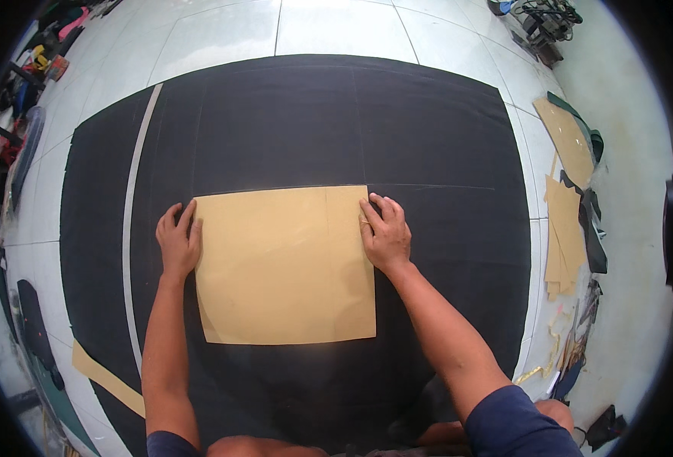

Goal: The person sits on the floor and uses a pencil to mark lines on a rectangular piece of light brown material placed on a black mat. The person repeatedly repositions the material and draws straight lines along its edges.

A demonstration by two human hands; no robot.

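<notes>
A tan sheet of card, roughly square, lies flat on a large black cloth. Its far edge runs along a thin pale line drawn on the cloth. My left hand is at the card's far left corner, thumb against the left edge and fingers spread on the cloth. At the far right corner, my right hand rests with its fingers apart, touching the right edge; a ring shows on one finger. Neither hand has anything visible in its grasp.
A long pale strip crosses the cloth's left side. Another tan piece lies at the near left. Cut tan pieces and dark scraps lie by the right wall. Clutter lines the left side of the white tiled floor.
</notes>
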